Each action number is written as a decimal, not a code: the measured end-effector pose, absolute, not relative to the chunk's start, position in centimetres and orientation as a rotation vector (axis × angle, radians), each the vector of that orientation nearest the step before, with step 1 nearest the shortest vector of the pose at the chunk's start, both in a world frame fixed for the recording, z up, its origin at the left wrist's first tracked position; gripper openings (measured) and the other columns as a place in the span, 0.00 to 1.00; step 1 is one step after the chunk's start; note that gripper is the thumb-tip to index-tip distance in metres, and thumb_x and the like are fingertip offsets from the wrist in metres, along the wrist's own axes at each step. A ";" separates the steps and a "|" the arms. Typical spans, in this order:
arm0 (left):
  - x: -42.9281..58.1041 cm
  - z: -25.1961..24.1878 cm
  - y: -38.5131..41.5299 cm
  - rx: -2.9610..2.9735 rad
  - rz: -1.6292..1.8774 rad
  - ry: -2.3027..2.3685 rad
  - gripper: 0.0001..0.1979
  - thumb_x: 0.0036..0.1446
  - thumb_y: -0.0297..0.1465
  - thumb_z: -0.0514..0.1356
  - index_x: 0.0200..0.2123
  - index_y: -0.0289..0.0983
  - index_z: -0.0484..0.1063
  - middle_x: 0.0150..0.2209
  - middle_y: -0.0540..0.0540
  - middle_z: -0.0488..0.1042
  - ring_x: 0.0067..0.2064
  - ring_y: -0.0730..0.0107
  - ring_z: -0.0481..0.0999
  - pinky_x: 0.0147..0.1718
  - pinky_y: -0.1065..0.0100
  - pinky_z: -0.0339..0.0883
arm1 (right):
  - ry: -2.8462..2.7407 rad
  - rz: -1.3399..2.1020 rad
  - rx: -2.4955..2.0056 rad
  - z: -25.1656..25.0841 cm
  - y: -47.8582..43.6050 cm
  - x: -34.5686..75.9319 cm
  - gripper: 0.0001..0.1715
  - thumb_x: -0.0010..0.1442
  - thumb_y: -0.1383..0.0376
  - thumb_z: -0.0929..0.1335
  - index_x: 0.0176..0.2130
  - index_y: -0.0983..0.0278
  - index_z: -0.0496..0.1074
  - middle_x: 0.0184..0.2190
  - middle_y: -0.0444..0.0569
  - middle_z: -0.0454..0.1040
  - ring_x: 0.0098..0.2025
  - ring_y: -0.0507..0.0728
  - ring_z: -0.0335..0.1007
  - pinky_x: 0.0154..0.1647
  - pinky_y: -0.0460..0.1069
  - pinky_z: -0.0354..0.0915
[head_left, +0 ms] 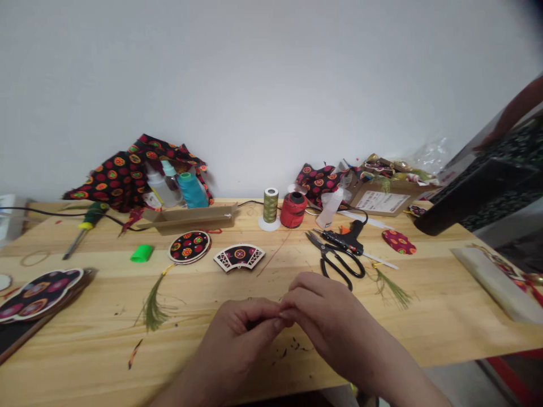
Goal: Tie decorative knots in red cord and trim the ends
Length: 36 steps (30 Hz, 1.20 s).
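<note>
My left hand (244, 330) and my right hand (324, 322) meet over the near middle of the wooden table (428, 316), fingertips pinched together on something too small to make out. A thin red thread (275, 254) runs from the red spool (292, 209) toward them. A fan-shaped ornament (238, 256) and an oval ornament (189, 246) with a green tassel (151, 308) lie just beyond my hands. Black scissors (337, 260) lie to the right of them.
A green thread spool (270, 206), glue gun (350, 237), glue bottles (163, 183), patterned cloth (123, 172), a cardboard strip (190, 217), a screwdriver (85, 226) and a green cap (142, 253) stand further back. Another person's arm (515, 110) is at the right edge.
</note>
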<state>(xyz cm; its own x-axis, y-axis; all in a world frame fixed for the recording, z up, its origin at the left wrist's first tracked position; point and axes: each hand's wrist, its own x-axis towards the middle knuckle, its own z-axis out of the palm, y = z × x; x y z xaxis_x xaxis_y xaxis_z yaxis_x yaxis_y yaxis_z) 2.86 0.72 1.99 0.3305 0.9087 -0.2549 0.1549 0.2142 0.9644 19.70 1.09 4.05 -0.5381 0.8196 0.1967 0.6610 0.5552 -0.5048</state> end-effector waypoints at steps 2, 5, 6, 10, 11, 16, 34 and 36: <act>2.7 1.9 0.7 1.214 0.714 1.118 0.07 0.47 0.31 0.62 0.29 0.41 0.81 0.22 0.48 0.76 0.24 0.70 0.66 0.23 0.72 0.57 | -2.263 0.721 -1.172 4.1 1.5 19.9 0.09 0.58 0.72 0.64 0.31 0.62 0.73 0.28 0.44 0.71 0.32 0.51 0.66 0.32 0.45 0.62; 2.5 1.5 0.8 1.094 0.704 1.073 0.07 0.46 0.33 0.63 0.25 0.38 0.81 0.14 0.53 0.65 0.18 0.76 0.55 0.18 0.73 0.49 | -2.004 1.043 -1.128 3.3 2.0 19.9 0.08 0.56 0.72 0.66 0.29 0.63 0.73 0.25 0.42 0.72 0.29 0.49 0.68 0.32 0.43 0.62; 2.4 1.4 0.8 1.048 0.701 1.058 0.08 0.46 0.34 0.63 0.25 0.37 0.81 0.13 0.54 0.61 0.18 0.77 0.53 0.18 0.73 0.47 | -1.894 1.152 -1.121 2.9 2.1 19.8 0.07 0.55 0.72 0.67 0.28 0.64 0.73 0.24 0.41 0.72 0.28 0.49 0.68 0.31 0.43 0.63; 2.4 0.8 0.6 0.843 0.763 1.020 0.07 0.45 0.34 0.64 0.26 0.37 0.80 0.12 0.56 0.58 0.17 0.79 0.50 0.18 0.72 0.45 | -1.442 1.444 -1.086 1.5 2.0 19.0 0.01 0.52 0.69 0.69 0.29 0.65 0.73 0.22 0.41 0.71 0.25 0.48 0.67 0.28 0.43 0.63; 2.5 0.7 0.5 0.798 0.781 1.006 0.07 0.45 0.33 0.64 0.26 0.37 0.80 0.12 0.56 0.58 0.16 0.79 0.50 0.18 0.72 0.45 | -1.361 1.482 -1.073 1.3 1.9 18.8 0.01 0.51 0.69 0.69 0.29 0.66 0.72 0.21 0.41 0.71 0.24 0.48 0.67 0.27 0.43 0.63; 2.7 0.4 0.3 0.677 0.832 0.969 0.06 0.46 0.32 0.64 0.26 0.36 0.79 0.10 0.59 0.54 0.15 0.81 0.47 0.17 0.72 0.44 | -1.235 1.509 -1.051 1.2 1.6 18.5 0.02 0.49 0.71 0.69 0.29 0.66 0.72 0.21 0.41 0.70 0.24 0.48 0.66 0.28 0.43 0.63; 2.9 -0.1 0.6 0.739 0.869 1.014 0.09 0.46 0.35 0.64 0.29 0.35 0.80 0.09 0.59 0.53 0.14 0.82 0.47 0.16 0.73 0.45 | -1.288 1.341 -1.119 1.0 1.3 18.3 0.05 0.48 0.66 0.72 0.24 0.66 0.74 0.22 0.44 0.69 0.26 0.49 0.63 0.27 0.44 0.60; 2.9 -0.2 0.6 0.771 0.872 1.022 0.10 0.47 0.35 0.64 0.31 0.35 0.80 0.10 0.59 0.53 0.15 0.82 0.47 0.16 0.73 0.45 | -1.299 1.338 -1.138 1.0 1.3 18.4 0.05 0.48 0.67 0.71 0.24 0.66 0.74 0.22 0.44 0.70 0.26 0.49 0.64 0.28 0.44 0.61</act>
